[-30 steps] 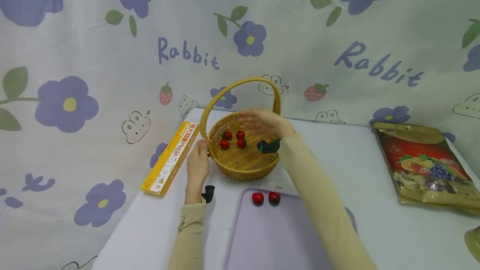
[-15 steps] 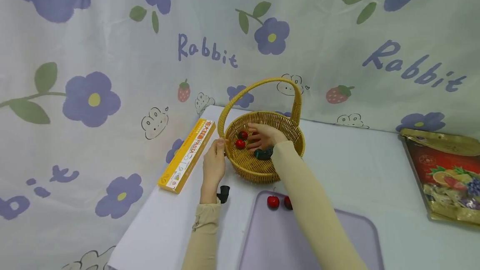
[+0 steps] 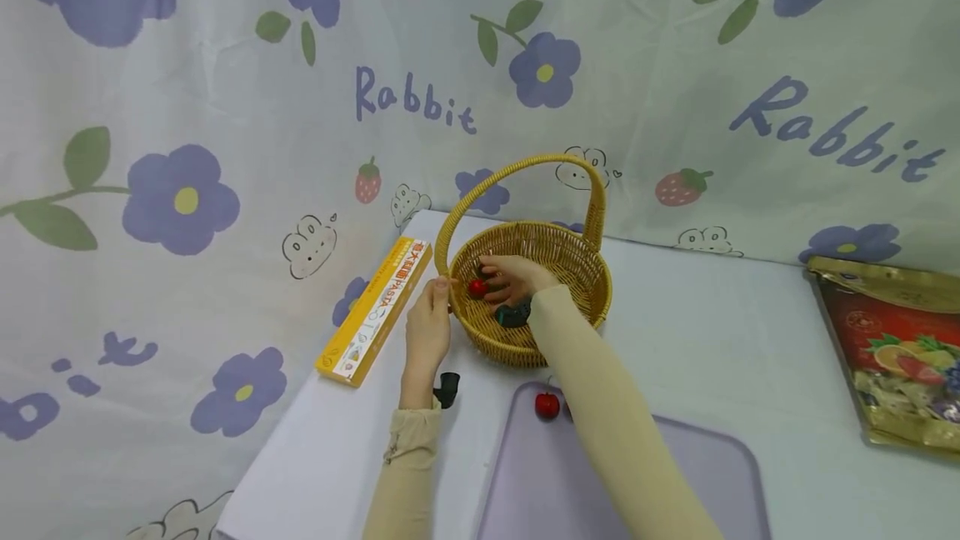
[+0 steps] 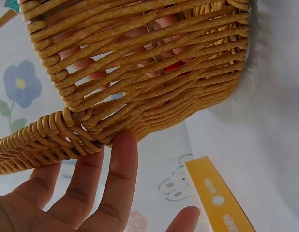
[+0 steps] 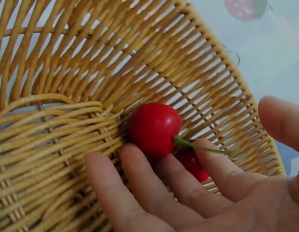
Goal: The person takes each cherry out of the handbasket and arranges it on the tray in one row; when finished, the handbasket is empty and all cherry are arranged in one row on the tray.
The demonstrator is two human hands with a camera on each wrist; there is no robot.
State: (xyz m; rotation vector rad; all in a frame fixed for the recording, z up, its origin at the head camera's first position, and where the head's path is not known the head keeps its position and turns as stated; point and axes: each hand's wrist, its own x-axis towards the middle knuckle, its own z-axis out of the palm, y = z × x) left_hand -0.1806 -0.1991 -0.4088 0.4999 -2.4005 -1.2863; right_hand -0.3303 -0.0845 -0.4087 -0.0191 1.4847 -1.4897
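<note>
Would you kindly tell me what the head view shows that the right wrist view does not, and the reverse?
Only the head view shows the left hand touching the basket where its handle joins the rim, the yellow box, the tray with a cherry on it, and the snack bag. Only the right wrist view shows the green stem lying across the fingers, and a second cherry behind them. Both show the right hand in the basket at a red cherry.

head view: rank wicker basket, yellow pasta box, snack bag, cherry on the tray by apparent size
1. wicker basket, handle included
2. snack bag, cut off by the frame edge, so unsure against the basket
3. yellow pasta box
4. cherry on the tray
</note>
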